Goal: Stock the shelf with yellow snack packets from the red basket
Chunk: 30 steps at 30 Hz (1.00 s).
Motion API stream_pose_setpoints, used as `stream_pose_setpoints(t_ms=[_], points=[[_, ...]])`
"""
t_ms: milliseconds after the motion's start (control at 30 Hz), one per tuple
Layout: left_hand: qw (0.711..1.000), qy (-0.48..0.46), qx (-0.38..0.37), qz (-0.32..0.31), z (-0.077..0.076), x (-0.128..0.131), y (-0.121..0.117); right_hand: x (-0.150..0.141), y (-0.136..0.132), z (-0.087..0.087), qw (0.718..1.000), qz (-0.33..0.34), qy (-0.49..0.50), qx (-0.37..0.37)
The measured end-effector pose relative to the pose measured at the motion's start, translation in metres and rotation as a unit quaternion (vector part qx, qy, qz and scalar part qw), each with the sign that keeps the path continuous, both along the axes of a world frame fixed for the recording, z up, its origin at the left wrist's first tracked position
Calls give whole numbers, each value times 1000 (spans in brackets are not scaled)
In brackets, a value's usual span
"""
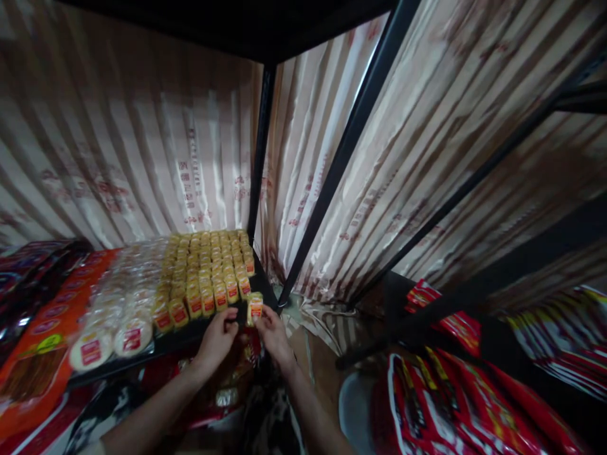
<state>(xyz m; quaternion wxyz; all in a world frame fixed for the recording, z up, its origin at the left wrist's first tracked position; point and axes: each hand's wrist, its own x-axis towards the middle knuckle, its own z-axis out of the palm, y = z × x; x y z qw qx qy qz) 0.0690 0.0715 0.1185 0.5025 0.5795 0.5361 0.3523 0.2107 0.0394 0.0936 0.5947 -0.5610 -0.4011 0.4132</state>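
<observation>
My right hand [275, 335] pinches a small yellow wrapped snack cake [255, 306] with a red label, holding it upright by its side. Just left of it, my left hand [219, 338] is loosely curled. Its thumb and fingertips are slightly apart, with nothing visible between them. Rows of similar yellow snack cakes [203, 272] stand packed on a dark shelf [190, 330] beyond my left hand. Beside these rows, on the left, are round clear-wrapped pastries [134, 336] with red labels.
Orange snack packs [45, 354] and dark glossy packages [38, 284] lie far left. Black metal posts [327, 183] rise in front of pale printed curtains [190, 170]. Red snack bags [455, 404] fill the lower right, near a pale rounded object [355, 404]. More striped packets [564, 335] sit far right.
</observation>
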Motion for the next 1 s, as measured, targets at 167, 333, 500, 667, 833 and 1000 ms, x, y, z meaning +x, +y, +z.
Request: stream_pose_setpoints(t_ms=[167,333,500,667,833,1000], points=[[988,23,142,-49,17,22,46,18,48,3,989,-58,-123,50],[968,107,216,-76,36,38,84,25,93,0,974,-111,-186,58],[941,231,238,-68,48,39,105,31,120,-20,960,-122,-249,35],[924,283,241,-86,43,41,123,33,132,-35,960,-121,-253,21],[903,306,279,-113,29,43,135,32,138,-43,957,-119,-264,9],[875,315,334,-153,23,45,138,33,141,-49,947,-121,-296,1]])
